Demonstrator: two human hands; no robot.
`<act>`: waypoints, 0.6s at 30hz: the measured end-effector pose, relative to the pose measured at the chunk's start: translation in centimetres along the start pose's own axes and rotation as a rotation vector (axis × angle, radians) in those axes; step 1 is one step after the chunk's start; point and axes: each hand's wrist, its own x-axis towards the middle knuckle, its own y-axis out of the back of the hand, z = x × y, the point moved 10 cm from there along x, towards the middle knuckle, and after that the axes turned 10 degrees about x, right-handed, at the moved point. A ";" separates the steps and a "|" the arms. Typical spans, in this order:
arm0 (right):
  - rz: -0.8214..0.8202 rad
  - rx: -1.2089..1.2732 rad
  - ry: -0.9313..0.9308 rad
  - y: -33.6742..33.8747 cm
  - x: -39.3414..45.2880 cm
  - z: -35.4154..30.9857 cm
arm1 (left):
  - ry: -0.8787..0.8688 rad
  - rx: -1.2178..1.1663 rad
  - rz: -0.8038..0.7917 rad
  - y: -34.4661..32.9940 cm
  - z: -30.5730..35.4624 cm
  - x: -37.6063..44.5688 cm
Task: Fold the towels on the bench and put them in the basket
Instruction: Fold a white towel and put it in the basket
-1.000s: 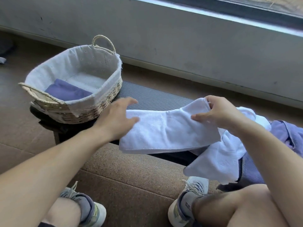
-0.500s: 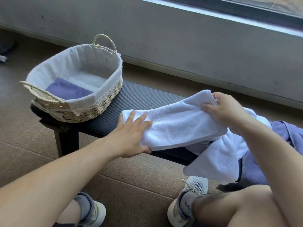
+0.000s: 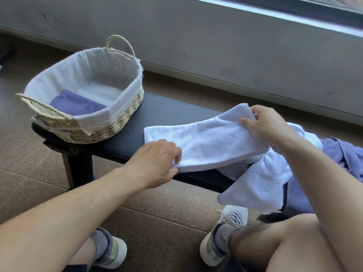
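A white towel [image 3: 208, 142], folded into a long strip, lies across the dark bench [image 3: 163, 112]. My left hand [image 3: 155, 161] pinches its near left corner at the bench's front edge. My right hand [image 3: 269, 126] grips the strip's right end, lifted slightly. At the bench's left end stands a woven basket [image 3: 125, 112] with a white cloth lining; a folded purple towel [image 3: 74, 105] lies inside it. Another white towel [image 3: 261, 183] hangs crumpled off the bench under my right forearm, beside a purple towel [image 3: 345, 154].
A grey wall [image 3: 216, 42] with a window ledge runs behind the bench. Brown floor [image 3: 161, 209] lies in front. My knees and white sneakers [image 3: 225, 238] sit just below the bench's front edge.
My left hand slid from lying flat on the strip to pinching its near left corner. The towel now lies farther right, clear of the basket. My right hand keeps its hold.
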 end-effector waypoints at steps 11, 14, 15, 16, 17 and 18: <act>-0.028 -0.058 -0.028 -0.4 0.1 0.4 | -0.037 0.032 -0.050 -1.6 0.8 -0.2; -0.041 -0.067 -0.051 -0.5 -0.2 0.3 | -0.077 0.168 0.006 -1.7 1.6 -0.2; -0.052 -0.056 -0.066 -0.5 -0.4 0.4 | -0.080 0.188 0.020 -1.7 1.8 -0.2; -0.068 -0.040 -0.085 -0.7 -0.5 0.5 | -0.083 0.200 0.031 -1.8 1.9 -0.2; -0.089 -0.027 -0.104 -0.8 -0.8 0.6 | -0.087 0.202 0.043 -1.7 1.9 -0.3; -0.113 -0.020 -0.117 -0.8 -1.1 0.6 | -0.092 0.196 0.052 -1.6 2.0 -0.3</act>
